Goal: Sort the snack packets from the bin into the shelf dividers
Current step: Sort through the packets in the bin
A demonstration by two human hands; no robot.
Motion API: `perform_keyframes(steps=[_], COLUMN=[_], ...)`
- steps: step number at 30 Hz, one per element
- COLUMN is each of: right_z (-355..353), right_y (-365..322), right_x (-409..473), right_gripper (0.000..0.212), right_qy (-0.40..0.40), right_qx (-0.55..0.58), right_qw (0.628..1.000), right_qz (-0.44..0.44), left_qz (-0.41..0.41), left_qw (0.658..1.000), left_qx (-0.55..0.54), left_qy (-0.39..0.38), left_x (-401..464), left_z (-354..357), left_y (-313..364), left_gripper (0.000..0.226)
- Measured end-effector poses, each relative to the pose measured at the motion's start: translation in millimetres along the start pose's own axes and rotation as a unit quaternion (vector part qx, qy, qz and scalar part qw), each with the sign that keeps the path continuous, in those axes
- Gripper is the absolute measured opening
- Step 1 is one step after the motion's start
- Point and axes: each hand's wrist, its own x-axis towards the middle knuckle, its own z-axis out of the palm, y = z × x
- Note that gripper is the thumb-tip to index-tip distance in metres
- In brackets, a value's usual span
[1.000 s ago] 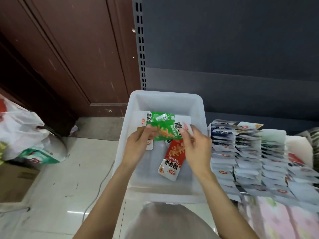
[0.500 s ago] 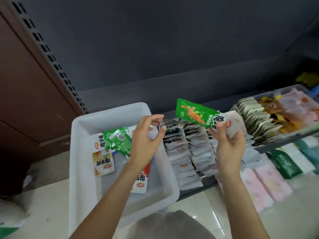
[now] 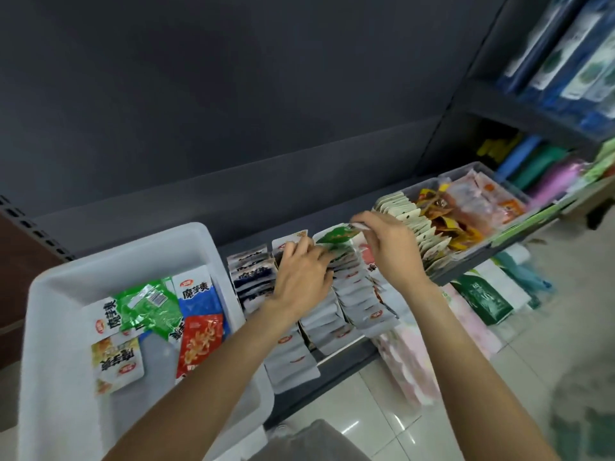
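Slotting green packet (image 3: 337,235) into the shelf rows just right of the white bin (image 3: 50,327) | right hand (image 3: 392,251) pinches its top edge | left hand (image 3: 301,277) – fingers straight, parting the row | risk – packet lands in the neighbouring row if the gap closes

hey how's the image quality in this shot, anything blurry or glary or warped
Head view: the right hand and the green packet it pinches are motion-smeared; the shelves at far right are soft; window glare streaks the floor tiles; wide-angle bending tilts the shelf lines; packets in the white bin read sharp.
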Motion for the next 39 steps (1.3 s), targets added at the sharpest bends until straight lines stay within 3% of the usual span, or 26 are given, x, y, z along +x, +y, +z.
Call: perform_keyframes(steps=[6, 8, 11, 14, 16, 20, 23, 28, 32, 36, 39], right_z=[39.5, 50.8, 55.0, 34.1, 14.9, -5.7, -1.4, 66.4, 153.3, 222.0, 246.4], right_y=[11.9, 10.3, 16.4, 7.2, -14.0, -67.6, -110.9, -191.4, -236.5, -246.5, -243.4], right_x=[6.9, 4.3, 2.2, -6.7, -14.8, -15.7, -5.2, 2.2, -3.5, -5.4, -16.2], right_gripper=[0.027, 0.027, 0.028, 0.043, 0.047, 0.039, 0.025, 0.024, 0.037, 0.057, 0.075], right_qy=[-0.121, -0.170, -0.148, -0.093, -0.053, -0.050, -0.090, -0.272, -0.395, -0.398, -0.392], right_qx=[-0.173, -0.179, -0.140, 0.035, 0.173, 0.441, 0.526, 0.409, 0.161, 0.029, -0.068], right_qw=[0.975, 0.968, 0.979, 0.995, 0.981, 0.887, 0.838, 0.871, 0.899, 0.911, 0.908], right_qz=[-0.066, -0.042, -0.009, 0.029, 0.071, 0.124, 0.110, 0.009, -0.099, -0.105, -0.131], left_qz=[0.006, 0.015, 0.027, -0.002, -0.039, -0.098, -0.208, -0.414, -0.487, -0.526, -0.514], left_qw=[1.000, 1.000, 0.999, 0.984, 0.953, 0.914, 0.904, 0.882, 0.863, 0.834, 0.839], left_qx=[-0.010, -0.016, -0.037, -0.130, -0.202, -0.227, -0.177, -0.126, -0.130, -0.101, -0.054], left_qy=[0.016, 0.015, 0.027, 0.122, 0.221, 0.320, 0.329, 0.187, 0.038, -0.131, -0.172], left_x=[-5.7, -7.0, -9.5, -17.5, -29.5, -72.1, -119.5, -201.6, -232.9, -232.5, -231.1], left_z=[0.7, 2.3, 3.8, -12.9, -34.4, -79.2, -103.1, -102.3, -68.4, -40.1, -34.3], left_y=[-0.5, -3.5, -9.7, -13.9, -16.2, -34.1, -62.6, -123.8, -151.7, -159.6, -159.3], left_gripper=[0.019, 0.016, 0.017, 0.021, 0.020, 0.014, 0.012, 0.013, 0.026, 0.051, 0.052])
